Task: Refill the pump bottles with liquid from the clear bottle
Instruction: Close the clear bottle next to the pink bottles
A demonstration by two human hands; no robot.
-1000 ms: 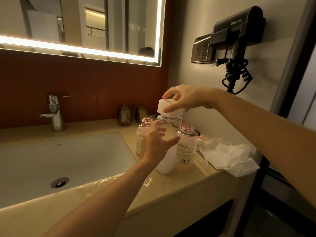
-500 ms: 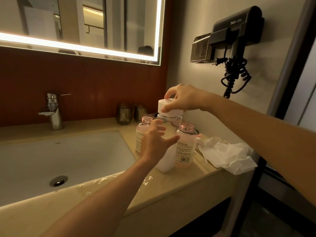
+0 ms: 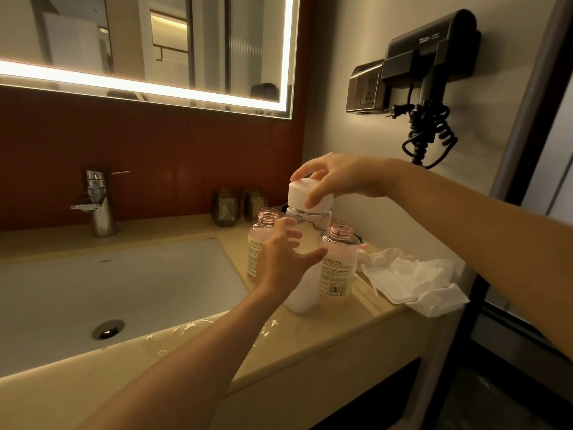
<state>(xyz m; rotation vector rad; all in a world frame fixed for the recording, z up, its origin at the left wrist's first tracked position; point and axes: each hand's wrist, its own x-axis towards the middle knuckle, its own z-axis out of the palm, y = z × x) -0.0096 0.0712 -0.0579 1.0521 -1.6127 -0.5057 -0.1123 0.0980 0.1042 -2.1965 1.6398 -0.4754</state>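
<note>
The clear bottle (image 3: pixel 305 290) stands upright on the table (image 3: pixel 310 333), its long axis vertical. It is wedged between two pink pump bottles, touching or just beside each. The left pump bottle (image 3: pixel 255 243) is nearer the sink basin (image 3: pixel 124 290), and the right pump bottle (image 3: pixel 338 268) is nearer the crumpled white tissue (image 3: pixel 412 280). Both pink bottles have their pumps off and their threaded necks are open.

The white cap (image 3: pixel 310 197) sits on top of the clear bottle. The right hand (image 3: pixel 341 178) comes down on it from above and from the right. Its grip is clamped on the cap, with the fingers curled over the top edge and the thumb pressed to the near side.

The left hand (image 3: pixel 279 259) reaches in from below and from the left at the height of the bottle's middle. Its grip is wrapped round the body, with the thumb across the front and the fingers on the sink side.

So the cap lies straight below the right palm, on the bottle's own axis, and the left hand braces the body lower on the same axis. This looks like the cap being turned. The frame does not show whether it is going off or on. The twist needs to stay about that vertical line. A sideways pull could knock over either open pink bottle, because they crowd the clear one.
</note>
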